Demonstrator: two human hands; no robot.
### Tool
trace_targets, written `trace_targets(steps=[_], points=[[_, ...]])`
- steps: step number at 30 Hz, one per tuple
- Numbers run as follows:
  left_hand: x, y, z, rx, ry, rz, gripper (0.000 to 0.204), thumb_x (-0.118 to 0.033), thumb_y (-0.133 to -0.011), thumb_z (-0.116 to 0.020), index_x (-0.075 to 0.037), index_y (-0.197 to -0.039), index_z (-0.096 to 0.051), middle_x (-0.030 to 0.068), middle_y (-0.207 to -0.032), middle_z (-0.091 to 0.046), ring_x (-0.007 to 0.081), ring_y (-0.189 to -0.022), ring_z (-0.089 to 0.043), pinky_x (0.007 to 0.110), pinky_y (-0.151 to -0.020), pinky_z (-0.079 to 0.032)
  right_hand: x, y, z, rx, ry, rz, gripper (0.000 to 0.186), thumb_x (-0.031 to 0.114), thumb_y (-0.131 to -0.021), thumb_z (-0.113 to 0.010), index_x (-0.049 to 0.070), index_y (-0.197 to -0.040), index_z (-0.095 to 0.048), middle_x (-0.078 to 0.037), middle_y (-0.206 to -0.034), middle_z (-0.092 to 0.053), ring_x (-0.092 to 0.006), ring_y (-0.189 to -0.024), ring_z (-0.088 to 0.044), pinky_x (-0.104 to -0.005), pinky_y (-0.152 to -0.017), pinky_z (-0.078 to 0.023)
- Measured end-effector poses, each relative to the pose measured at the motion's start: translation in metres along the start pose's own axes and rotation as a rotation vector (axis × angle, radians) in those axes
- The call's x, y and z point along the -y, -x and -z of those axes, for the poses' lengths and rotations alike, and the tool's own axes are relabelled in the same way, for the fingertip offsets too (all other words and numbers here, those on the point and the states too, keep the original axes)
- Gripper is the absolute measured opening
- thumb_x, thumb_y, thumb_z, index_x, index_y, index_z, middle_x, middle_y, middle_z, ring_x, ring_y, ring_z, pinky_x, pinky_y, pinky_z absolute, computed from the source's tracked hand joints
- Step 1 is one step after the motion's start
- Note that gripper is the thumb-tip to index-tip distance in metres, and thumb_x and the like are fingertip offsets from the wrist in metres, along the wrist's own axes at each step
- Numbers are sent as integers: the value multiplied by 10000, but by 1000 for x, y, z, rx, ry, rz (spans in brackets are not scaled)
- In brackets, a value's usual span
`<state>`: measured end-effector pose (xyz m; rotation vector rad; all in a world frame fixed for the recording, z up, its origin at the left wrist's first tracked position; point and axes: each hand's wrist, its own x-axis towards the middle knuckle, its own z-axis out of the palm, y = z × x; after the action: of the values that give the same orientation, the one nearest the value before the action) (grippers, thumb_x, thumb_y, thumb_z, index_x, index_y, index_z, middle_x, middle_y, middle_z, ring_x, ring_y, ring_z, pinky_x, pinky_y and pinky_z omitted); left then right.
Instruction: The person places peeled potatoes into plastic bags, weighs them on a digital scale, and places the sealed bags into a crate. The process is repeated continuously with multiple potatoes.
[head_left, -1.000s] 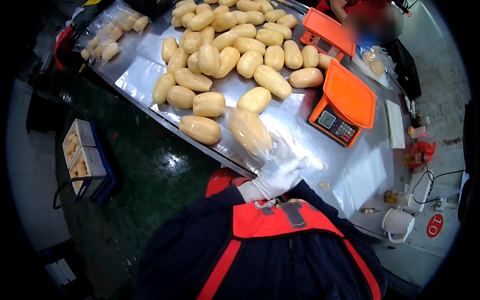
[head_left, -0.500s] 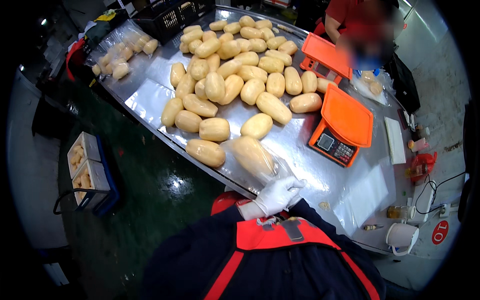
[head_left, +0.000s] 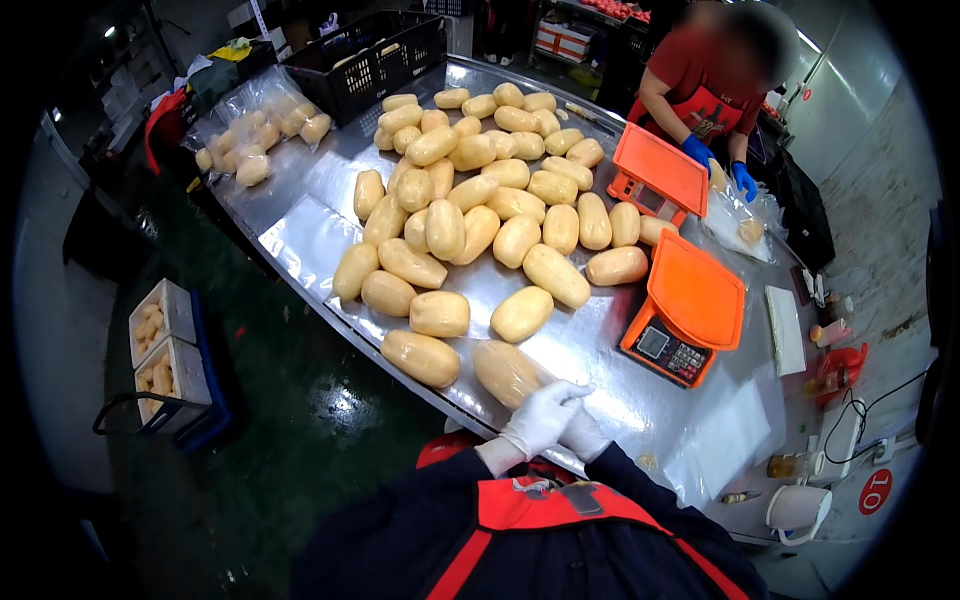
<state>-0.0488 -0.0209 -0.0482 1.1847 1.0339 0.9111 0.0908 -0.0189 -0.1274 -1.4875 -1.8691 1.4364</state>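
Close to my body, a pale, plump lotus root (head_left: 502, 370) lies on the metal table inside a clear plastic bag (head_left: 543, 376). My left hand (head_left: 541, 420), in a white glove, closes its fingers on the gathered end of that bag. Right beside it, partly behind it, my right hand (head_left: 585, 436) is also gloved in white and pinches the same end; its fingertips are partly hidden. Another lotus root (head_left: 420, 358) rests just left of the bagged one, and a further one (head_left: 522, 314) lies beyond it.
Many lotus roots (head_left: 480, 200) are heaped mid-table. Two orange scales (head_left: 695, 290) stand on the right, near flat plastic bags (head_left: 728, 430) and a white jug (head_left: 797, 512). Filled bags (head_left: 250, 135) and a black crate (head_left: 370, 60) sit far left. A blue-gloved co-worker (head_left: 700, 110) stands across.
My view has tilted up, so the table sits lower and more of the co-worker shows. My hands have drawn together at the bag's end, the right one showing more beside the left.
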Motion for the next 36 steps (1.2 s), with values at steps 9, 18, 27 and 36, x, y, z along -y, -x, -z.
trace_targets(steps=[9,18,27,36], points=[[-50,-8,85,-119,378,196,288,-100,-1037,-583,-59,-1294,-706,-78,-817,-578,-3,-621,-443,160,-565,-369,248,-19,166,576,25,146,307,203,-1038,-581,5,-1258,-663,-128,-1035,-724,-219,-941,-684,-327,-853,-548],[-56,-30,112,117,507,240,328,-124,-1011,-582,-53,-1308,-700,-70,-789,-556,-10,-603,-445,165,-544,-364,234,-322,112,-56,725,423,527,416,-917,-692,37,-1280,-641,-226,-1112,-700,-414,-1087,-640,-465,-949,-513],[-36,-85,191,294,939,371,437,-204,-1030,-528,41,-1385,-603,-87,-687,-468,-2,-591,-394,169,-530,-294,248,-538,137,-196,823,265,528,245,-852,-713,96,-1349,-620,-206,-1239,-676,-394,-1156,-634,-452,-983,-515],[-16,-128,210,399,956,471,388,-175,-1033,-530,-6,-1363,-642,-82,-713,-460,8,-604,-389,168,-539,-310,238,-582,68,6,1353,726,548,103,-825,-686,139,-1361,-576,-108,-1291,-599,-295,-1180,-578,-439,-944,-463]])
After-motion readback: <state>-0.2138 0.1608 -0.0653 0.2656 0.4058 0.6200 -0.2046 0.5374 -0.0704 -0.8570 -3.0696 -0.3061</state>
